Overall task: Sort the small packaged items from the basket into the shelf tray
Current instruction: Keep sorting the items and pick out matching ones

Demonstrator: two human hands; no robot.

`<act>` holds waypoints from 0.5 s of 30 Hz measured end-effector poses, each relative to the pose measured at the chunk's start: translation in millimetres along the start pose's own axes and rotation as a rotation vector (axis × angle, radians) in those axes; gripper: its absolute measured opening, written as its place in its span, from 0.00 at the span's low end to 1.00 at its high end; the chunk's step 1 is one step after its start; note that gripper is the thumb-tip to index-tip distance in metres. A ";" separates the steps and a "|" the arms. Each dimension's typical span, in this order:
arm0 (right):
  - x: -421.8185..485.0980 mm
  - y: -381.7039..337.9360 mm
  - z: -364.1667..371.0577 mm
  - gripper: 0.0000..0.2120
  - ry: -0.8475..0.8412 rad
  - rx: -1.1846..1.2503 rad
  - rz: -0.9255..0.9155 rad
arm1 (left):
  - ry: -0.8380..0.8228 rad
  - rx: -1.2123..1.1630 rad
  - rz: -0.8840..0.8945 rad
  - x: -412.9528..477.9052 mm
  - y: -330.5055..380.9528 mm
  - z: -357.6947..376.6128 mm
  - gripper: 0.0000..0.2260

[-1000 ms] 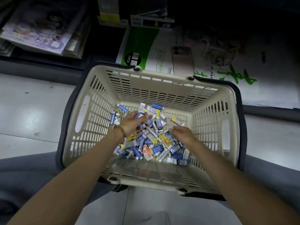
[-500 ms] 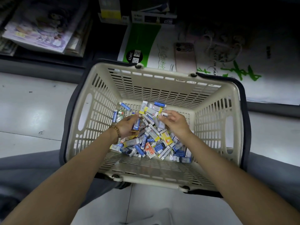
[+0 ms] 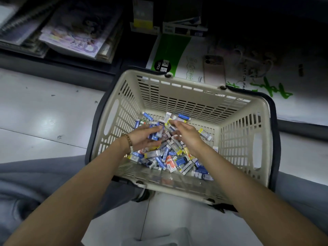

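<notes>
A beige slatted shopping basket stands on the floor between my knees. Its bottom holds a heap of several small packaged items, mostly blue, white and yellow boxes, one orange. Both hands are down inside the basket over the far part of the heap. My left hand, with a bead bracelet at the wrist, holds a few small blue and white packs in its curled fingers. My right hand pinches a small white pack at its fingertips, close to the left hand. No shelf tray is clearly visible.
A low dark shelf runs behind the basket. It carries stacked notebooks on the left, small display boxes in the middle, a green and white paper pack and a phone lying on it. Pale floor tiles lie to the left.
My right hand moved from the right of the heap to its far middle, beside the left hand, and picked up a small pack. The view shifted, so the basket sits further right.
</notes>
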State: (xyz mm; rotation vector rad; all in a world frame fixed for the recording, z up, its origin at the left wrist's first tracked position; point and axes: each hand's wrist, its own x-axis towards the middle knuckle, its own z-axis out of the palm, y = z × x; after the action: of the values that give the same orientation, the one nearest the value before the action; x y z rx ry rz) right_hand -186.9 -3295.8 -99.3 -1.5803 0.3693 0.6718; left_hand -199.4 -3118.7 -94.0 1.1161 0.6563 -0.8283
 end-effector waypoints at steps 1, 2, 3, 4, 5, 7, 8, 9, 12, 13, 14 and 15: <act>1.7 7.2 -3.8 0.13 -0.050 -0.120 0.017 | 0.017 -0.032 0.003 -1.5 1.5 -6.4 0.25; 3.0 14.9 -6.4 0.14 -0.121 -0.250 0.040 | 0.042 -0.047 0.002 -3.8 3.4 -11.7 0.22; 4.9 23.0 -7.2 0.14 -0.195 -0.359 0.076 | 0.074 -0.045 0.005 -4.8 4.5 -16.2 0.25; 6.9 31.0 -5.9 0.15 -0.260 -0.436 0.121 | 0.106 -0.041 0.007 -4.9 5.3 -20.4 0.30; 9.3 37.7 -3.3 0.16 -0.304 -0.500 0.155 | 0.129 -0.031 0.012 -4.4 6.1 -23.7 0.34; 14.9 49.2 3.6 0.18 -0.315 -0.634 0.154 | 0.151 -0.014 0.026 -3.8 6.7 -25.3 0.38; 17.4 53.9 7.2 0.18 -0.273 -0.683 0.133 | 0.159 -0.012 0.028 -3.1 7.1 -24.8 0.40; 19.7 57.3 11.1 0.17 -0.210 -0.714 0.117 | 0.167 -0.013 0.029 -2.3 7.4 -24.4 0.41; 23.3 62.3 20.8 0.09 -0.068 -0.832 0.091 | 0.178 -0.024 0.012 -2.4 8.1 -23.0 0.41; 24.2 62.0 22.8 0.08 -0.055 -0.850 0.107 | 0.171 -0.030 0.013 -2.3 7.8 -23.0 0.37; 25.3 60.7 23.3 0.07 -0.052 -0.824 0.149 | 0.161 -0.039 0.011 -2.9 7.6 -22.7 0.34; 26.1 57.2 22.3 0.10 -0.048 -0.734 0.217 | 0.154 -0.050 0.008 -3.0 7.3 -22.6 0.33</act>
State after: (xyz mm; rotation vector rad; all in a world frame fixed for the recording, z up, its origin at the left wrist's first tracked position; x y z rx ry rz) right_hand -205.5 -3277.6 -160.7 -2.2288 0.2713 1.0920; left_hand -196.0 -3095.0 -95.0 1.1434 0.7961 -0.7201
